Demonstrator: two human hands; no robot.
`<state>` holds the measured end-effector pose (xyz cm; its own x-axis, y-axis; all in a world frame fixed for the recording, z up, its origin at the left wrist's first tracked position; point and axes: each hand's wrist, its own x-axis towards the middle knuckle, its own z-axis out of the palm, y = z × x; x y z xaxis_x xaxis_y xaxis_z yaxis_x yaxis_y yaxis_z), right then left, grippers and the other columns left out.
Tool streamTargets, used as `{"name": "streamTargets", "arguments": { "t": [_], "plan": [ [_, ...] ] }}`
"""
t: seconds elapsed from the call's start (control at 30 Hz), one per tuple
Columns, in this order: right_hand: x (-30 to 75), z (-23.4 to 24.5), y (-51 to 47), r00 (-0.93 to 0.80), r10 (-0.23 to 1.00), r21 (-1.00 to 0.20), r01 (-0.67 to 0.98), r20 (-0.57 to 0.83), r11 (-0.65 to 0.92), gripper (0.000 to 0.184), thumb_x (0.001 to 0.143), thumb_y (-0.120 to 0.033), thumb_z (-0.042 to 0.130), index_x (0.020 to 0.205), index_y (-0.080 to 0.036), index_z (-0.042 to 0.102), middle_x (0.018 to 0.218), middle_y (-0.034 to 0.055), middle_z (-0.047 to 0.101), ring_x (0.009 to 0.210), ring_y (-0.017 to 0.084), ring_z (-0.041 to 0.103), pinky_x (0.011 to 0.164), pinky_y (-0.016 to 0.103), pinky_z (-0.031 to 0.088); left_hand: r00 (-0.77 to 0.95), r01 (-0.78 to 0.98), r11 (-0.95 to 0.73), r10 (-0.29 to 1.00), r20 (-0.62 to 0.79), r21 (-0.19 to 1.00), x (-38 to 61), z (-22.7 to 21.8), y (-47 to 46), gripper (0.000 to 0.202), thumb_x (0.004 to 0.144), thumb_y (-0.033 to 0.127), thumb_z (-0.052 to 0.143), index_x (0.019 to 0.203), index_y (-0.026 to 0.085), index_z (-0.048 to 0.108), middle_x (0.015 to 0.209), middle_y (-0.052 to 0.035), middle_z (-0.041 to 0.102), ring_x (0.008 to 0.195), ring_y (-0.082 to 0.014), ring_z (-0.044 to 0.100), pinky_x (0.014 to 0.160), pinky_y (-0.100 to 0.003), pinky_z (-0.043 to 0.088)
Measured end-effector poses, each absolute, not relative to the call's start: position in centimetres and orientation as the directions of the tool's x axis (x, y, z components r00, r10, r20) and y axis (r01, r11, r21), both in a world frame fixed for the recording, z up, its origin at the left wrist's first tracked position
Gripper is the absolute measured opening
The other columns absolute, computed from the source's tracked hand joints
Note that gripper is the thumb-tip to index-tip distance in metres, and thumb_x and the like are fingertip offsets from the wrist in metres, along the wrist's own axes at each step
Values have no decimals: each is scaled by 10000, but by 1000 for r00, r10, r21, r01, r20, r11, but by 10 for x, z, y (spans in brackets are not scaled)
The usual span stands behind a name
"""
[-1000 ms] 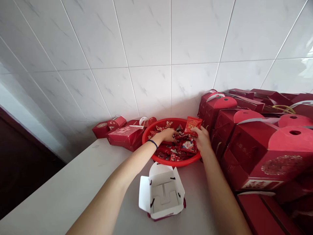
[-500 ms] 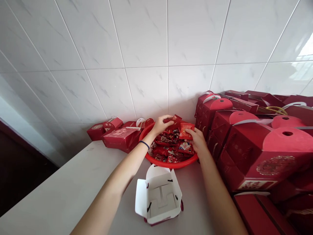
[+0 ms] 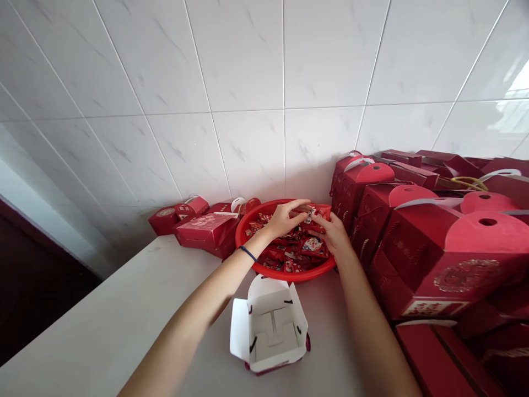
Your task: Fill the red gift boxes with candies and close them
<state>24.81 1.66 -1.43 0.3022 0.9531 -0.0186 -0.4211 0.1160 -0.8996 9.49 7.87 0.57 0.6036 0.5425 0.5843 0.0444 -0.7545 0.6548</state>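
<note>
Both my hands are over a red plastic basin (image 3: pixel 303 277) heaped with small wrapped sweets (image 3: pixel 314 246). My left hand (image 3: pixel 286 219), with a dark band at the wrist, reaches in from the left. Its thumb and fingers close at the left edge of a shiny red packet (image 3: pixel 321 212). From the right, my right hand (image 3: pixel 335 236) grips the same packet by its lower side, partly covering it. In front of the basin stands an open box (image 3: pixel 275 336), white inside, its flaps spread and dark cord ends showing.
Red gift boxes (image 3: pixel 446 259) with rounded handle tops are piled along the right side. Smaller red boxes (image 3: pixel 206 231) lie by the wall at the left. The pale tabletop (image 3: pixel 136 314) ends at a left edge, and a tiled wall (image 3: pixel 248 149) rises behind.
My left hand has moved right and slightly down, bringing its packet towards my right hand. The two hands now meet over the basin's right side. The open box is still in place.
</note>
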Motion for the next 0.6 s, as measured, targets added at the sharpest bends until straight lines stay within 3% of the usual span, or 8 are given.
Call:
{"name": "streamTargets", "arguments": {
  "t": [0.17, 0.27, 0.37, 0.5, 0.6],
  "plan": [
    [248, -15, 16, 303, 953, -901, -413, 0, 132, 400, 518, -214, 801, 890, -220, 655, 776, -27, 711, 660, 160, 671, 516, 237, 561, 477, 174, -778, 603, 639, 604, 96, 2, 85, 401, 809, 333, 725, 1163, 151, 679, 1210, -128, 699, 1139, -262, 644, 1014, -393, 495],
    [247, -15, 14, 297, 955, -901, -410, 14, 141, 431, 501, -231, 818, 901, -223, 659, 793, -22, 718, 664, 159, 669, 524, 240, 563, 524, 174, -670, 684, 508, 722, 95, -1, 88, 464, 792, 396, 747, 1171, 142, 662, 1059, -108, 725, 966, -233, 678, 837, -338, 545],
    [246, -14, 12, 287, 957, -897, -412, 38, 159, 463, 469, -265, 849, 890, -215, 664, 816, -12, 727, 674, 161, 666, 538, 251, 570, 585, 163, -610, 693, 422, 776, 94, -3, 87, 475, 763, 448, 764, 1110, 139, 665, 909, -61, 708, 797, -183, 645, 695, -280, 512],
    [245, -14, 14, 315, 947, -884, -422, 65, 201, 511, 433, -297, 870, 892, -201, 666, 806, -5, 729, 672, 173, 664, 565, 287, 580, 625, 154, -606, 672, 398, 780, 96, -2, 84, 433, 811, 480, 697, 1074, 139, 657, 856, -36, 683, 750, -160, 615, 667, -258, 486],
    [248, -16, 18, 386, 919, -868, -429, 75, 251, 533, 420, -303, 876, 892, -200, 651, 762, -20, 718, 645, 171, 662, 592, 307, 585, 603, 193, -583, 705, 374, 789, 98, 0, 85, 340, 891, 420, 560, 1084, 161, 669, 973, -47, 718, 844, -174, 656, 747, -268, 522]
  ]
}}
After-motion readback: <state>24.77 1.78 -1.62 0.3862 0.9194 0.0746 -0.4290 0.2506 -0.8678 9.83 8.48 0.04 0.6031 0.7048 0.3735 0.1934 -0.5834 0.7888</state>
